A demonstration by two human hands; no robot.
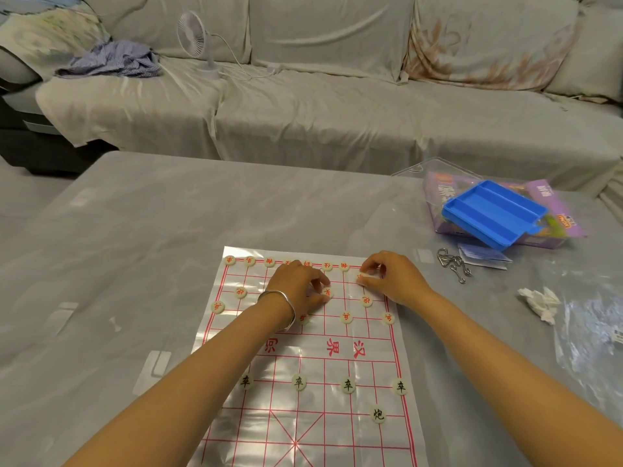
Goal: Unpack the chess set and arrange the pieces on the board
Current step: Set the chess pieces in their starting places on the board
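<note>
Both arms stretch over the board at the table's near edge, left hand pinching a red piece, right hand pinching a second piece near the board's far right corner.

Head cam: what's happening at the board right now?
A person is laying out Chinese chess pieces on the board. The left hand pinches a red piece in the far half; the right hand pinches a second piece near the far right corner. The far rows are mostly placed; the near half shows five black pieces. The blue tray lies aside.
</note>
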